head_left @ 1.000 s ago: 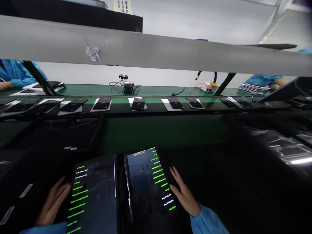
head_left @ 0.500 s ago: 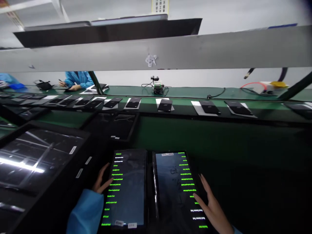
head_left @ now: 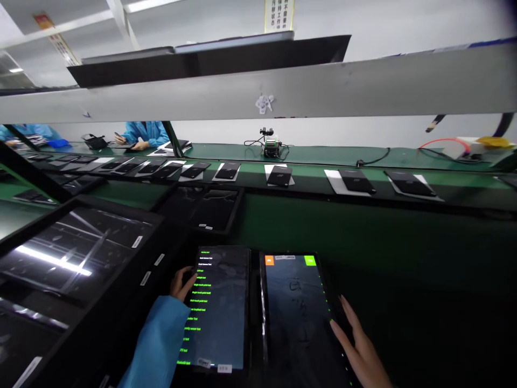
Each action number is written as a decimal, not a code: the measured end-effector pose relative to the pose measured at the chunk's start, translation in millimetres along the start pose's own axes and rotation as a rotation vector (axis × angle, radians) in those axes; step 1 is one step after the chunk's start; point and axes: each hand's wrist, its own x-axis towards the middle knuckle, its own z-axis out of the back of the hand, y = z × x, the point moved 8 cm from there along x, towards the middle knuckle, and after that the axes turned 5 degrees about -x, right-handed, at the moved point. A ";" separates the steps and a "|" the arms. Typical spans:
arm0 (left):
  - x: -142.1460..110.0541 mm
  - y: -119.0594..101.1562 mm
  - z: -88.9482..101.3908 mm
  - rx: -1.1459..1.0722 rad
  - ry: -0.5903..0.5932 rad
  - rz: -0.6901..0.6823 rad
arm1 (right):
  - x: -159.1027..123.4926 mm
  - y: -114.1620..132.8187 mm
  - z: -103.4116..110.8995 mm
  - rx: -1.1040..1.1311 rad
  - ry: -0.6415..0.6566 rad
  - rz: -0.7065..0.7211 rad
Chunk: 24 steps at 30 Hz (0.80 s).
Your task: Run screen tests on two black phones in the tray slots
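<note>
conveyor belt (head_left: 307, 178), green | row of dark phones (head_left: 280, 176) on white sheets | small wired device (head_left: 271, 146) on far bench | co-worker's blue sleeve (head_left: 146, 132) far left | glossy black tray (head_left: 76, 250) near left

Open green bench (head_left: 363, 231) lies beyond the two tablets (head_left: 220, 307), while stacked dark trays (head_left: 76, 253) crowd the left side.

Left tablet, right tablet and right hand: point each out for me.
left tablet (head_left: 220, 307), head view, middle of its screen
right tablet (head_left: 297, 318), head view, middle of its screen
right hand (head_left: 361, 350), head view, back of hand
</note>
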 end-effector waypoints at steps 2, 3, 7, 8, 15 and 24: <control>1.5 2.0 -0.2 0.030 -0.013 0.013 | -0.1 -0.3 0.2 -0.003 -0.004 -0.003; 2.3 3.8 -0.2 0.042 -0.015 0.020 | -0.1 -0.5 0.1 -0.005 -0.004 -0.004; 9.2 18.6 1.6 0.047 -0.004 0.067 | 0.4 -0.2 -0.5 -0.011 -0.009 0.000; 12.7 23.9 2.3 0.044 0.003 0.085 | 0.7 0.2 -1.0 -0.013 -0.007 0.005; 42.8 54.2 5.9 0.078 0.077 0.191 | 2.5 1.4 -1.4 0.031 -0.019 0.042; 45.4 43.5 -3.6 0.032 0.171 0.159 | -2.4 0.4 15.8 0.006 -0.074 0.057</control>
